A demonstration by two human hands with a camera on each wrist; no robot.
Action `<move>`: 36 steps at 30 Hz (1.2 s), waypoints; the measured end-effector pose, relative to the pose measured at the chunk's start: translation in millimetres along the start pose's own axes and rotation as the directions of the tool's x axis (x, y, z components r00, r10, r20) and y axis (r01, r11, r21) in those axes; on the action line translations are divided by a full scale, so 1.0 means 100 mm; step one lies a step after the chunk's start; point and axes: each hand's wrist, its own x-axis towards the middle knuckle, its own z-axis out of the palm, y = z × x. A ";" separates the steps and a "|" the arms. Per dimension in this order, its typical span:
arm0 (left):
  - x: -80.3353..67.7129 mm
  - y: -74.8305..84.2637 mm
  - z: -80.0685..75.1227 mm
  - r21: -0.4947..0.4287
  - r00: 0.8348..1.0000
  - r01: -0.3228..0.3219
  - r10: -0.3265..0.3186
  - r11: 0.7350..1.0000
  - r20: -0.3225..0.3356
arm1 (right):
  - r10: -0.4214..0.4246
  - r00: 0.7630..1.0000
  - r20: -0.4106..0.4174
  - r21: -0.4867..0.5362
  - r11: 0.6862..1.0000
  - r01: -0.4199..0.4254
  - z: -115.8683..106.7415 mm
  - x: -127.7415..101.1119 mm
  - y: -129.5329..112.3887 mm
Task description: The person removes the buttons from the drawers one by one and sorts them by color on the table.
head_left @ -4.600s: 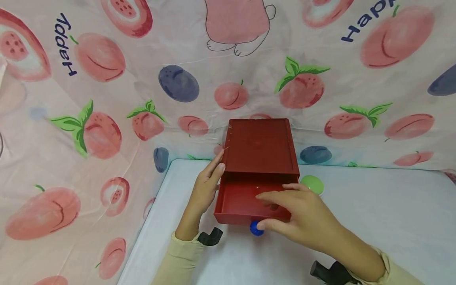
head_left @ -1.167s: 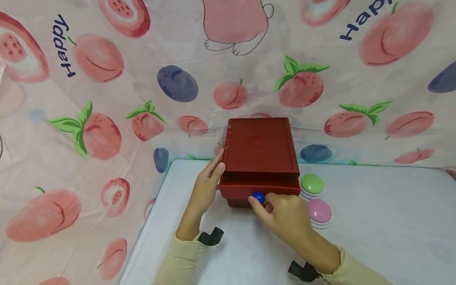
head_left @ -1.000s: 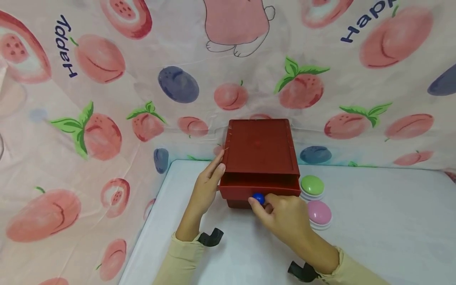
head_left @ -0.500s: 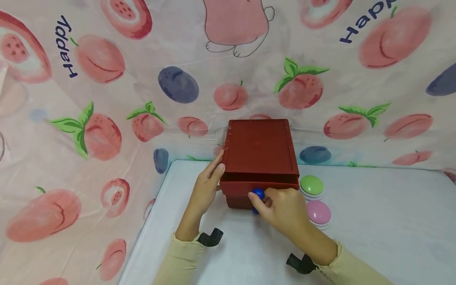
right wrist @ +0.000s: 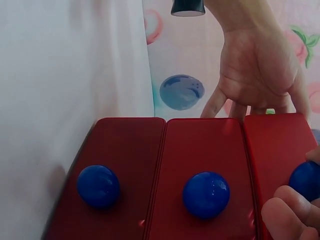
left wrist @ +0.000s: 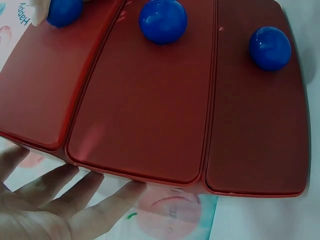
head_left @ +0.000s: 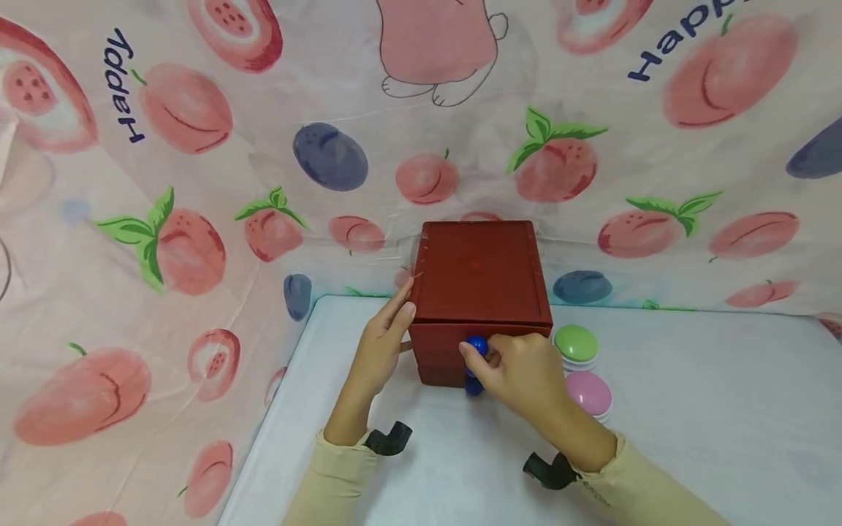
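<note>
A dark red three-drawer cabinet (head_left: 483, 274) stands on the table against the fabric backdrop, each drawer front bearing a round blue knob. My right hand (head_left: 526, 376) pinches the top drawer's knob (head_left: 476, 345) between thumb and fingers. That top drawer (left wrist: 47, 85) is almost flush with the cabinet, standing slightly proud of the two lower fronts. In the left wrist view, the middle knob (left wrist: 163, 21) and bottom knob (left wrist: 270, 48) are untouched. My left hand (head_left: 381, 347) rests against the cabinet's left side with its fingers spread and extended.
Right of the cabinet sit a green-topped round push light or button (head_left: 576, 342) and a pink-topped one (head_left: 588, 392), both on white bases. Fruit-printed fabric (head_left: 355, 234) hangs behind and to the left. White covering lies over the table (head_left: 710, 409).
The right hand has gripped the top knob and pushed the drawer from well out to nearly flush. The pink-topped disc and lower knobs have come into sight. The left hand has stayed put.
</note>
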 end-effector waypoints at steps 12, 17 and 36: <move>0.00 0.01 -0.01 -0.029 1.000 0.006 -0.006 1.000 0.003 | 0.019 1.000 -0.009 0.008 1.000 -0.019 0.03 0.04 0.02; 0.00 0.00 -0.02 -0.029 1.000 0.015 -0.014 0.999 0.008 | 0.030 1.000 -0.004 0.018 0.999 -0.030 0.04 0.06 0.02; 0.01 0.00 -0.01 -0.016 1.000 0.000 0.000 1.000 0.017 | 0.145 0.976 0.165 0.093 0.982 -0.162 0.05 -0.12 0.06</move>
